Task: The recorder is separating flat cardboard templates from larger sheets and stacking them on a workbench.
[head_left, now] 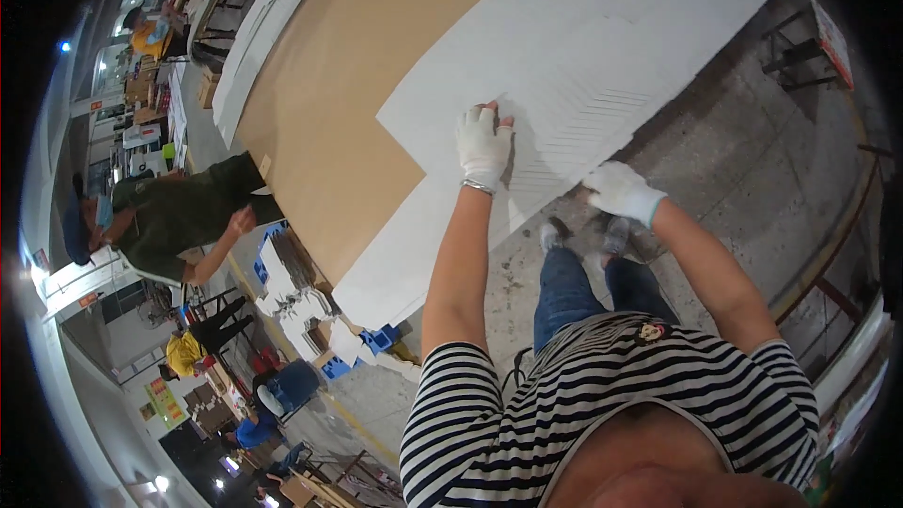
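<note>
A large white cardboard sheet (527,56) with a stepped left edge and rows of thin slits lies over a brown cardboard sheet (348,103). My left hand (483,143), in a white glove with bare fingertips, rests on the white sheet left of the slits. Its fingers are stretched out and hold nothing. At the sheet's near right edge is my right hand (623,194), also gloved, with its fingers bent around the edge. The fingertips of that hand are partly hidden.
On the left a person in dark clothes (169,216) stands by the stack. Cardboard scraps and blue crates (379,339) sit on the floor near the left corner. A stool-like stand (828,45) is at the far right. Other people work at tables farther left.
</note>
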The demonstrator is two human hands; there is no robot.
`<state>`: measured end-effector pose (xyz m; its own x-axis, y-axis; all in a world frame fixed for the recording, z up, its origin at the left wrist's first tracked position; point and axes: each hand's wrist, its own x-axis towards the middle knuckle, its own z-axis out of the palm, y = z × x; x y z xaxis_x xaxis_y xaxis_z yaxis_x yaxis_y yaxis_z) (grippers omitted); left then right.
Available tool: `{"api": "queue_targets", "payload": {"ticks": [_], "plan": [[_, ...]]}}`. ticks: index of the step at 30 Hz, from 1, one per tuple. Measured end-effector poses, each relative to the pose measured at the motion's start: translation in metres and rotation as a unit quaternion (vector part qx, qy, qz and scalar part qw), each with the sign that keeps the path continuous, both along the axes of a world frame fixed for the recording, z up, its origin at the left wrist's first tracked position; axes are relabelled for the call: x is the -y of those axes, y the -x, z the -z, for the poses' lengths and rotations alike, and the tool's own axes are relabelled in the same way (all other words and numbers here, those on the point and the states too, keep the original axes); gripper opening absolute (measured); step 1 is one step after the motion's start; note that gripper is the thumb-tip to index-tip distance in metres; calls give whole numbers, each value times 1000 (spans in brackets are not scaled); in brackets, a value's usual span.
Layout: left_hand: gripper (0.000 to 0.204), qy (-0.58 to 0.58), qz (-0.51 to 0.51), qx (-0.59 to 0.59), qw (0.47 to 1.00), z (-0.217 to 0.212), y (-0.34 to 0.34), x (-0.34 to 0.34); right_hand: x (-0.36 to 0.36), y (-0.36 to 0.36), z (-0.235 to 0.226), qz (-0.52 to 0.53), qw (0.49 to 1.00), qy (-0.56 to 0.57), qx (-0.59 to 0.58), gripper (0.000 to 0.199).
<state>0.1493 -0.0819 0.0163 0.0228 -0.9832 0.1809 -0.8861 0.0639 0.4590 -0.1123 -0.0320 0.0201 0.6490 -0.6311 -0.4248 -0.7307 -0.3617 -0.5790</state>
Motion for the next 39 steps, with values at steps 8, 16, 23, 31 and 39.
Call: {"api": "queue_targets", "payload": {"ticks": [8,16,23,31,39], "plan": [[32,-42,-11,-51,998,-6,-33,-18,-13,-15,4,4,999,49,-12,26],[39,-56,-24,-90,994,0,-60,-36,-32,-49,9,31,998,-5,-46,29],[40,-74,-23,-65,995,2,-70,-39,-43,-61,12,6,999,19,-35,28],[39,-80,-43,-61,994,6,-81,-50,-48,-68,14,-49,998,0,-30,25],[42,-133,-37,-78,987,7,-103,-62,-45,-87,3,-108,992,-8,-64,27]]}}
